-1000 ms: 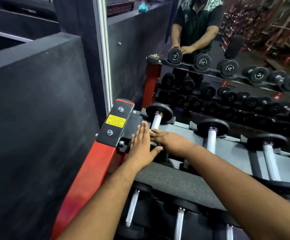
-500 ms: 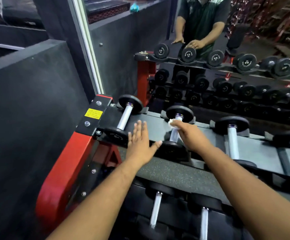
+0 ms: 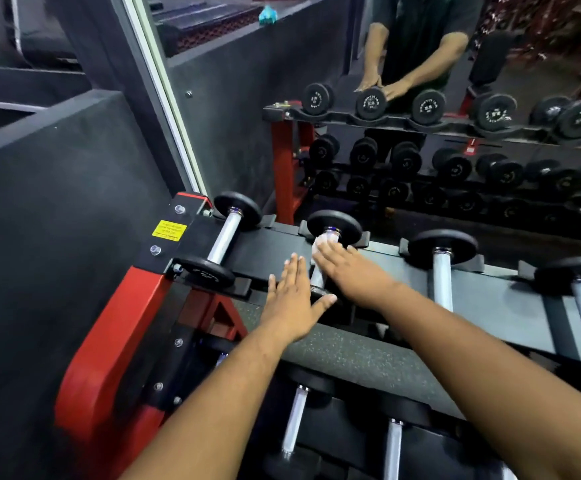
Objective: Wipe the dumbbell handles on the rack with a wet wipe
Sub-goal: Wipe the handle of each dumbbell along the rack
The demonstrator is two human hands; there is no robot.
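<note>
Because the wet wipe [image 3: 323,243] must rub the second dumbbell handle [image 3: 317,277] from the rack's [image 3: 368,362] left end, the right hand's [image 3: 354,271] grip grasps it, while the left hand [image 3: 292,299] lies flat, released, steadying the near weight

Wall mirror [image 3: 420,168], yellow sticker [image 3: 169,230]

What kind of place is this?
Most likely a gym's free-weights area: a tiered dumbbell rack holds rows of dumbbells, and a wall mirror behind it reflects them.
</note>
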